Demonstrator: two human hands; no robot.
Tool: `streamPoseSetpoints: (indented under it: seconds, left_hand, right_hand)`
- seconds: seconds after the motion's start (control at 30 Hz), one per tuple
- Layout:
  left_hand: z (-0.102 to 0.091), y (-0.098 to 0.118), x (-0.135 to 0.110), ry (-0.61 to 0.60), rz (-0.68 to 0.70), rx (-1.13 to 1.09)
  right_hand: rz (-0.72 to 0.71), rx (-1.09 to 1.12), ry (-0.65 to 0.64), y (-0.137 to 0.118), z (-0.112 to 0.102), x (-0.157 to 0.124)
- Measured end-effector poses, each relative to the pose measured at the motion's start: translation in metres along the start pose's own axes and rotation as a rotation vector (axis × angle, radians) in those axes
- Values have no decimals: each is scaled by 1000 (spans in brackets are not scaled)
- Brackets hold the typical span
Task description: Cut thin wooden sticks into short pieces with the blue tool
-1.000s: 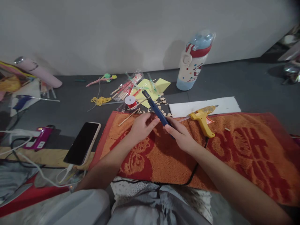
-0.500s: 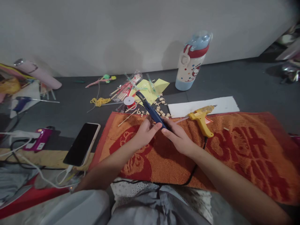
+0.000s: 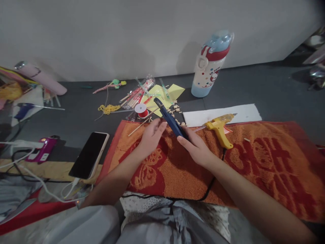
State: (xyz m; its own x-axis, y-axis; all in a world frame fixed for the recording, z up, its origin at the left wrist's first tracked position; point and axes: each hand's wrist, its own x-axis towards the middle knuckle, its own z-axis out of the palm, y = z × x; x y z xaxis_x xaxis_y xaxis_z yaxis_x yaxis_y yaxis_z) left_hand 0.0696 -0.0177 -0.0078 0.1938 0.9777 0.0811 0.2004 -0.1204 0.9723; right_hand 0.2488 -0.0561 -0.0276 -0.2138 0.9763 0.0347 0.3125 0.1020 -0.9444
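Observation:
My right hand (image 3: 196, 145) is closed round the lower end of a long, narrow, dark blue tool (image 3: 170, 118) with a light band near its far tip; I cannot make out its exact kind. The tool slants up and to the left above the orange towel (image 3: 188, 173). My left hand (image 3: 151, 135) is just left of the tool, apart from it, with thumb raised and fingers loosely curled; I see nothing in it. Beyond the tool lie small cut wood pieces (image 3: 175, 109). A thin wooden stick (image 3: 139, 128) crosses the towel's far edge.
Right of my hands, a yellow glue gun (image 3: 219, 128) lies partly on a white board (image 3: 243, 113). Behind them are a water bottle (image 3: 210, 67), yellow paper (image 3: 176, 90), a red thread spool (image 3: 141, 110) and wrapped sticks (image 3: 137, 96). A phone (image 3: 88, 156) charges at left.
My left hand has let go of the blue tool and shifted slightly left. The tool, now in my right hand alone, has moved a little to the right.

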Motion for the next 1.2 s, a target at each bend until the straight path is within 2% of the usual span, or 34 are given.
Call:
streamPoseSetpoints:
  seconds: [0.1,0.17,0.2,0.3,0.47,0.7,0.8,0.93,1.1,1.2]
  left_hand:
    - [-16,1,4,238,155,323]
    - [-27,0,10,329,220,453]
    - [-32,-1,13,332,228,485]
    - [-44,-6,24,218,161,504]
    - [-53,-13,32,100,34,398]
    - [-62,-7,34,-75,-56,49]
    - [-66,-7,34,-77,-99,-20]
    - [-68,-10,35,-57,-73,-35]
    - [-68,-10,35,-55,-54,-5]
    - [-66,-6,34,-24,-56,118]
  right_hand:
    - [20,-52,-5,-1,-1,0]
    - [-2,-74,-20,-3,-2,0]
    - [-20,-82,-30,-4,-2,0]
    - [-67,-111,-55,-7,-3,-1]
    - [-86,-158,-113,-11,-6,-1]
    - [-133,-135,-190,-8,-8,-2]
    - [-130,-135,-203,-5,-9,-3]
    - [-123,-127,-223,-3,-10,-2]
    - [-152,-59,-253,-3,-12,0]
    - [-138,-63,-220,-4,-12,0]
